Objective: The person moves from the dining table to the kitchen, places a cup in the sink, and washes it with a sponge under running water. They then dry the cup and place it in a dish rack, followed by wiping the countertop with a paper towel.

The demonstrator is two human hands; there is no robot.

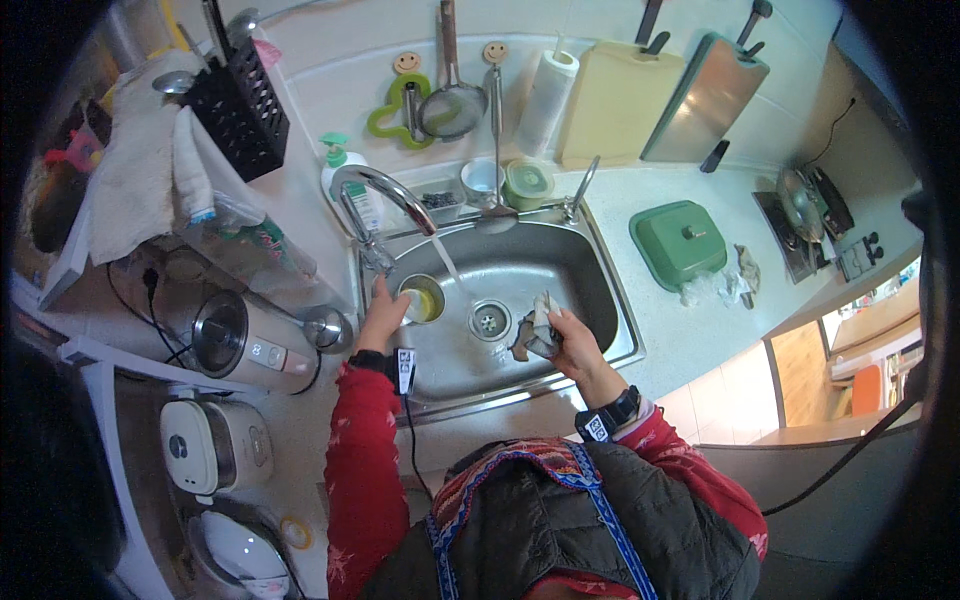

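Observation:
Water runs from the chrome faucet [394, 196] into the stainless steel sink [525, 259], near the drain strainer [490, 321]. At the sink's left side my left hand [385, 311] is at a round metal cup [431, 289] with yellowish contents, its fingers at the cup's left rim; whether it grips the cup I cannot tell. One finger points up towards the faucet's base. Over the sink's right part, my right hand [576, 346] holds a crumpled grey-white cloth [541, 330].
Right of the sink lie a green lidded dish [682, 244] and crumpled plastic [705, 289]. Behind it stand a soap bottle [352, 180], a white bowl [480, 182] and a green-lidded container [528, 184]. A ladle [497, 217] hangs over the back rim. An electric kettle [251, 345] is at left.

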